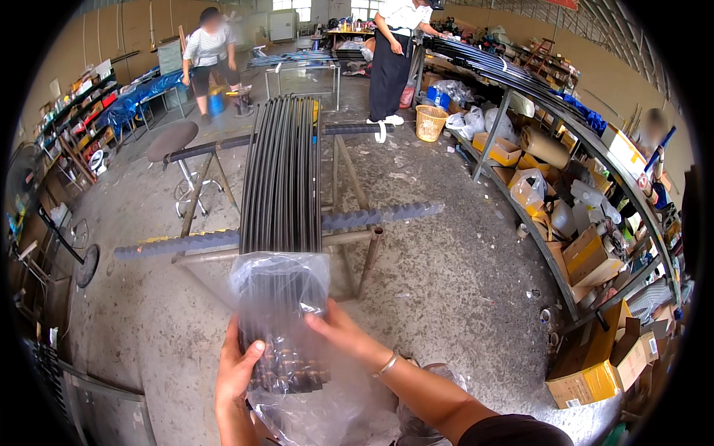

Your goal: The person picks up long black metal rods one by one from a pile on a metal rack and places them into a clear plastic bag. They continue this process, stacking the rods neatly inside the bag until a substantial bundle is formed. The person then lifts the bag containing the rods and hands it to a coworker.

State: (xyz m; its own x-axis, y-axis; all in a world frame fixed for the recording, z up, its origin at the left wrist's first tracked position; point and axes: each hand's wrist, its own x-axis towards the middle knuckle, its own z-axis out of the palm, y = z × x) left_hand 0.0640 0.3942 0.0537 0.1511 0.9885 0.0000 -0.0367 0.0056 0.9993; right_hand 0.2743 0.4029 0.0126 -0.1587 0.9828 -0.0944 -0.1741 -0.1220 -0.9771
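Note:
A bundle of long, thin black rods [281,178] lies lengthwise in front of me, its near ends inside a transparent plastic bag [279,266]. My left hand [236,364] grips the bag's left side, thumb on top and fingers mostly hidden. On the right edge, my right hand [348,338] holds the bag with its thumb lying against the film; its other fingers are partly hidden. Brownish bands show on the rod ends through the plastic. Loose film [320,409] hangs below the ends, towards me.
Under the rods is a metal stand [370,260] with a notched, dark padded bar [387,215]. A stool [172,141] stands left. Shelving with cardboard boxes [591,372] lines the right side. Two people, one in striped top [210,48], one in dark trousers [390,74], stand farther back.

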